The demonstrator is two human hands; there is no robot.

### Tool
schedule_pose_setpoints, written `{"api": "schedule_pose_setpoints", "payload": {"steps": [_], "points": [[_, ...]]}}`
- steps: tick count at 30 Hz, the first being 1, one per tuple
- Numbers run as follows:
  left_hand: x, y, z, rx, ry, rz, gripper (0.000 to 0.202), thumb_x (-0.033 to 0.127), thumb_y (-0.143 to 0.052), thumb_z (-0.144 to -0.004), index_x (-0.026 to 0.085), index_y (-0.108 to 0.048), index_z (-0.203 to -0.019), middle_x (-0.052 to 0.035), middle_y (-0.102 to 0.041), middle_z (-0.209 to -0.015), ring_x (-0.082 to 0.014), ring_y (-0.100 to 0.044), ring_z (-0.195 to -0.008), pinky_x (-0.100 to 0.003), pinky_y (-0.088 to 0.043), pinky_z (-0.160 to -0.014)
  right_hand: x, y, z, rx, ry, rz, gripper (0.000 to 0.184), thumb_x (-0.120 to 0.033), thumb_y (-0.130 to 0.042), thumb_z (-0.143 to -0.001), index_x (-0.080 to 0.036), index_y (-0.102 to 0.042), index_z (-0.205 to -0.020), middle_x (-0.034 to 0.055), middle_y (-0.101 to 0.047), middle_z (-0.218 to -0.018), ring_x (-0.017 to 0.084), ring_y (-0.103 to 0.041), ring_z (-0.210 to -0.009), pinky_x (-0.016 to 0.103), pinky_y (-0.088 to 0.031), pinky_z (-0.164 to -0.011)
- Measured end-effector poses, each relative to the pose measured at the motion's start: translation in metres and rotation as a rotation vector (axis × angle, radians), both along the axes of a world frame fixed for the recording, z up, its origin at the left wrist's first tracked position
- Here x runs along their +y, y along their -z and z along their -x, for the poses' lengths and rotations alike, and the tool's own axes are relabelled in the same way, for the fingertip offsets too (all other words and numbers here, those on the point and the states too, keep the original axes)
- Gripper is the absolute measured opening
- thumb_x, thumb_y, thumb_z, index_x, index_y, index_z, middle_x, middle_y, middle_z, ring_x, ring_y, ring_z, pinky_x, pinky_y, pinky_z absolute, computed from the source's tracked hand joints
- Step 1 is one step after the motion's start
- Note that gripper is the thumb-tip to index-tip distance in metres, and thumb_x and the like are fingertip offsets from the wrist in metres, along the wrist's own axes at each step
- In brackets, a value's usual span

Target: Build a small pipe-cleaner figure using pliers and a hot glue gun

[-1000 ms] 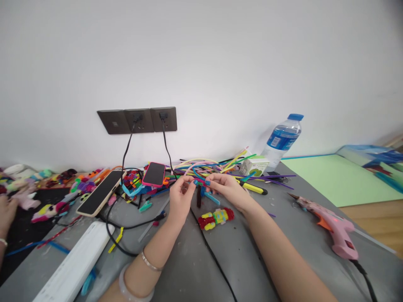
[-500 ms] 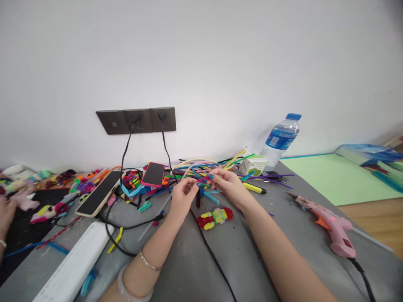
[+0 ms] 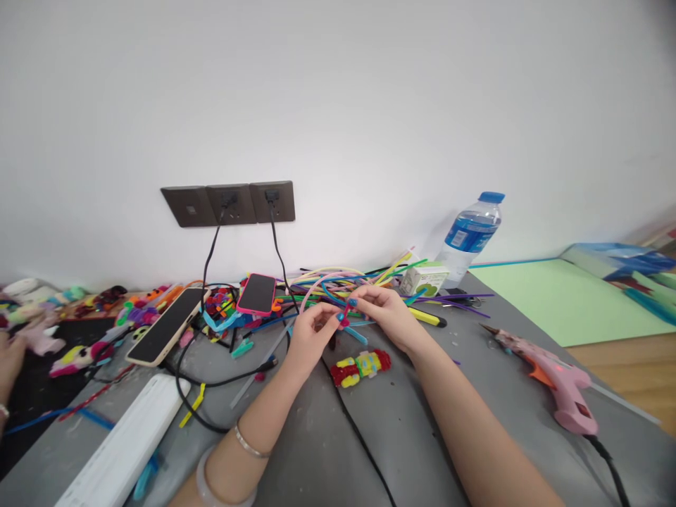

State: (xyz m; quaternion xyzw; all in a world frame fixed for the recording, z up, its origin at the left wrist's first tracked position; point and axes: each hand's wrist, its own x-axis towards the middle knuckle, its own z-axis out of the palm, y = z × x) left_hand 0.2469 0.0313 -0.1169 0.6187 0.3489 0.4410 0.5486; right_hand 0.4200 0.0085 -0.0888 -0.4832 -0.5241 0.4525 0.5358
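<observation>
Left hand [image 3: 310, 334] and right hand [image 3: 384, 315] — both pinched closed on a magenta fuzzy strip [image 3: 347, 310] — just beyond the red-and-yellow figure [image 3: 360, 367]; pink glue gun [image 3: 567, 391] right of that figure.

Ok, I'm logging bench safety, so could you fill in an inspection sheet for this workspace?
Surface: grey tabletop, scattered scraps.
Work things: small magenta pipe-cleaner piece, shape hard to make out; red-and-yellow figure lying nearby.
Clutter: pipe cleaners heaped near the white wall; cream-cased phone, pink-cased phone, water bottle.
Hands: left hand and right hand both pinch the magenta piece.
Cables: two black plugs in wall sockets; black cord crossing the tabletop; pink glue gun, red light showing, corded.
Surroundings: pale green sheet at right; another person's hand at far left.
</observation>
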Motion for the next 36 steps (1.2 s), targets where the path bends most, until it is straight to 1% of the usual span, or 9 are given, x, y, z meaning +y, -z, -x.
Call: {"api": "schedule_pose_setpoints", "payload": {"steps": [4,9,13,18,23,26,29,33,36], "points": [[-0.002,-0.001,-0.001,-0.020,0.067,0.070,0.025,0.041,-0.070,-0.076,0.017,-0.067,-0.085,-0.0017,-0.066,-0.068,-0.0145,-0.059,-0.062,-0.023,-0.043,-0.055,-0.002,-0.001,0.002,-0.036,-0.058,-0.016,0.029,-0.047,-0.075,-0.072,-0.018,-0.068,-0.073,0.0006,-0.062,-0.070,0.013,-0.050,-0.062,0.027,-0.040,-0.059],[-0.005,-0.005,-0.002,-0.004,0.138,0.118,0.030,0.046,-0.072,-0.073,0.017,-0.063,-0.071,0.0005,-0.059,-0.058,-0.0114,-0.051,-0.054,-0.023,-0.038,-0.053,-0.001,0.002,0.005,-0.042,-0.097,-0.016,0.030,-0.047,-0.074,-0.073,-0.018,-0.066,-0.074,0.0002,-0.060,-0.067,0.013,-0.049,-0.060,0.027,-0.040,-0.059],[-0.006,-0.005,-0.002,-0.012,0.141,0.163,0.035,0.049,-0.072,-0.072,0.016,-0.060,-0.067,0.0010,-0.056,-0.057,-0.0101,-0.048,-0.053,-0.022,-0.035,-0.052,0.000,0.003,0.009,-0.020,-0.124,-0.028,0.030,-0.046,-0.075,-0.072,-0.017,-0.065,-0.073,-0.0002,-0.059,-0.067,0.012,-0.050,-0.060,0.027,-0.042,-0.059],[-0.006,-0.005,-0.002,-0.032,0.130,0.163,0.032,0.046,-0.072,-0.072,0.016,-0.061,-0.069,0.0015,-0.057,-0.058,-0.0093,-0.047,-0.054,-0.021,-0.035,-0.052,0.000,0.002,0.011,0.006,-0.113,-0.067,0.030,-0.046,-0.076,-0.072,-0.019,-0.065,-0.080,0.0006,-0.059,-0.078,0.013,-0.052,-0.066,0.026,-0.043,-0.061],[-0.003,-0.003,-0.002,-0.110,-0.048,0.145,0.030,0.044,-0.074,-0.070,0.017,-0.063,-0.073,0.0012,-0.058,-0.061,-0.0099,-0.048,-0.056,-0.021,-0.034,-0.052,-0.002,-0.001,0.006,-0.050,-0.045,-0.057,0.038,-0.057,-0.065,-0.080,-0.020,-0.064,-0.077,-0.0013,-0.054,-0.065,0.013,-0.045,-0.058,0.026,-0.038,-0.057],[0.001,0.001,-0.002,-0.180,-0.185,0.169,0.030,0.044,-0.076,-0.068,0.018,-0.064,-0.077,0.0011,-0.060,-0.062,-0.0109,-0.051,-0.057,-0.022,-0.035,-0.052,-0.002,-0.002,0.005,-0.077,-0.073,-0.039,0.038,-0.056,-0.069,-0.077,-0.019,-0.064,-0.074,-0.0001,-0.056,-0.069,0.013,-0.045,-0.061,0.027,-0.037,-0.058],[0.004,0.002,-0.002,-0.215,-0.226,0.166,0.030,0.043,-0.076,-0.067,0.018,-0.062,-0.076,0.0014,-0.060,-0.061,-0.0108,-0.051,-0.057,-0.021,-0.036,-0.053,-0.002,-0.003,0.007,-0.072,-0.096,-0.032,0.037,-0.054,-0.072,-0.074,-0.018,-0.064,-0.076,-0.0001,-0.056,-0.071,0.013,-0.045,-0.063,0.027,-0.036,-0.060],[0.001,-0.001,-0.001,-0.154,-0.171,0.076,0.027,0.043,-0.072,-0.072,0.019,-0.061,-0.075,0.0007,-0.061,-0.063,-0.0122,-0.053,-0.058,-0.022,-0.037,-0.053,-0.003,-0.004,0.006,-0.066,-0.090,-0.027,0.035,-0.053,-0.072,-0.075,-0.019,-0.063,-0.075,-0.0013,-0.054,-0.069,0.012,-0.042,-0.061,0.026,-0.035,-0.058],[-0.004,-0.005,0.002,0.075,0.041,-0.082,0.019,0.038,-0.063,-0.082,0.019,-0.064,-0.078,-0.0010,-0.063,-0.065,-0.0140,-0.055,-0.059,-0.024,-0.039,-0.055,-0.003,-0.003,0.000,-0.024,-0.020,-0.028,0.031,-0.049,-0.072,-0.075,-0.020,-0.063,-0.076,-0.0022,-0.054,-0.067,0.012,-0.042,-0.059,0.025,-0.035,-0.056]]}}
